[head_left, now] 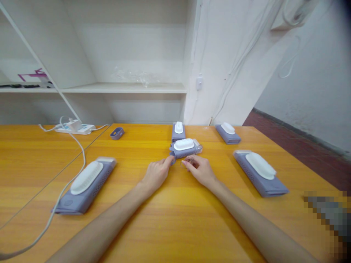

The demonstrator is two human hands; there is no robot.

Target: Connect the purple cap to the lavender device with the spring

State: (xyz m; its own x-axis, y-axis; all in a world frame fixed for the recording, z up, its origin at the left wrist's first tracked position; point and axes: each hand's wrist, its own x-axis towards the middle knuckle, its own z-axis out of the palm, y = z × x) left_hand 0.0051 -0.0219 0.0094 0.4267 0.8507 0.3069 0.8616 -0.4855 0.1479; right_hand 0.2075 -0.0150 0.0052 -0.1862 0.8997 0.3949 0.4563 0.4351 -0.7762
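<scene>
Hands outstretched, left hand (156, 174) pinching the purple device (183, 149), right hand (199, 170) curled around a small clear piece (189, 159).

No readable text, brand, number or sign shows anywhere. The purple devices around the hands carry no legible label. Far up and to the left of the left hand (155, 175), a purple mark (33, 75) on the shelf is too blurred to read.
</scene>
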